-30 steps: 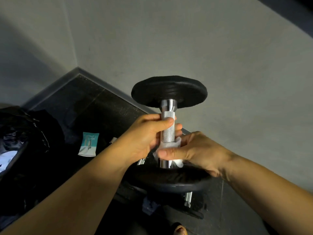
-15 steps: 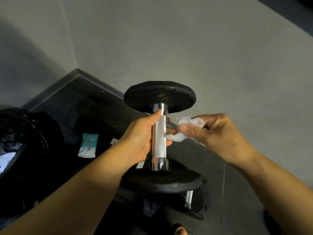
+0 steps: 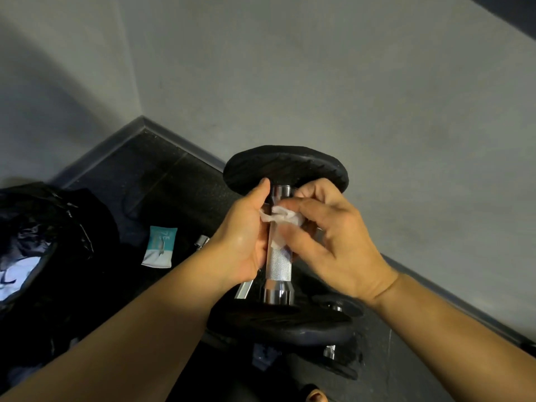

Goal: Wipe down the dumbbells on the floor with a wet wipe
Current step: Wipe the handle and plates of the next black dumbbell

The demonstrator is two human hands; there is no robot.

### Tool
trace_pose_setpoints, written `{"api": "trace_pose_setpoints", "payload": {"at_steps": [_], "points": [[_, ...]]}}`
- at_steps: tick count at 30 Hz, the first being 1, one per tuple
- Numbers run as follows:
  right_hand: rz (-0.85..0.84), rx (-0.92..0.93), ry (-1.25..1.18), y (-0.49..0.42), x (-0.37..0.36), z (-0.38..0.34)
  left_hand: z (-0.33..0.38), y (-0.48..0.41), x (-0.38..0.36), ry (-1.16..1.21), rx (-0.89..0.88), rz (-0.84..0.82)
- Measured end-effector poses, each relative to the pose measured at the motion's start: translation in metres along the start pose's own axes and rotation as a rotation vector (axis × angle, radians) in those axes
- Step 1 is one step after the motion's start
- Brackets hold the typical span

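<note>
I hold a dumbbell [image 3: 279, 264] upright in the air, its knurled chrome handle between two black plates. My left hand [image 3: 242, 236] grips the handle from the left, thumb pointing up toward the top plate [image 3: 285, 165]. My right hand [image 3: 327, 242] pinches a crumpled white wet wipe [image 3: 282, 217] and presses it against the upper part of the handle. The wipe wraps partly around the chrome. The bottom plate [image 3: 282, 324] hangs below both hands.
More dumbbells [image 3: 336, 352] lie on the dark floor under the held one. A teal wet wipe pack [image 3: 159, 246] lies on the floor to the left. A black bag [image 3: 43, 245] sits at far left. Grey walls meet in a corner behind.
My right hand came back from the right with the wipe and now presses it on the upper handle. The dumbbell stayed upright in my left hand.
</note>
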State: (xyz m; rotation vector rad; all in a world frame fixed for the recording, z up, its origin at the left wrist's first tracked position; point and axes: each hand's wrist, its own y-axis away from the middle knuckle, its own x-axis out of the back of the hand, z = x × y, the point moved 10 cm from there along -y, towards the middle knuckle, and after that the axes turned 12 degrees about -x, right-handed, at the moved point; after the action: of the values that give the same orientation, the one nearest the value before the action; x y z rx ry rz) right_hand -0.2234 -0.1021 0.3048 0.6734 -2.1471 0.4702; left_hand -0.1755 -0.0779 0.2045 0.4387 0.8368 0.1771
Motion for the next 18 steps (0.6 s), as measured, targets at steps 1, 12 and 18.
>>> {"api": "trace_pose_setpoints", "payload": {"at_steps": [1, 12, 18], "points": [[-0.058, -0.029, -0.092, 0.002, -0.002, 0.003, 0.001, -0.001, 0.002, -0.013, -0.009, 0.009], [-0.404, -0.077, -0.145, 0.033, -0.031, 0.000, 0.000, 0.001, 0.015, -0.147, 0.039, 0.077], [0.045, -0.048, -0.019, -0.008, -0.003, 0.006, 0.000, 0.000, 0.005, -0.057, -0.012, 0.078]]}}
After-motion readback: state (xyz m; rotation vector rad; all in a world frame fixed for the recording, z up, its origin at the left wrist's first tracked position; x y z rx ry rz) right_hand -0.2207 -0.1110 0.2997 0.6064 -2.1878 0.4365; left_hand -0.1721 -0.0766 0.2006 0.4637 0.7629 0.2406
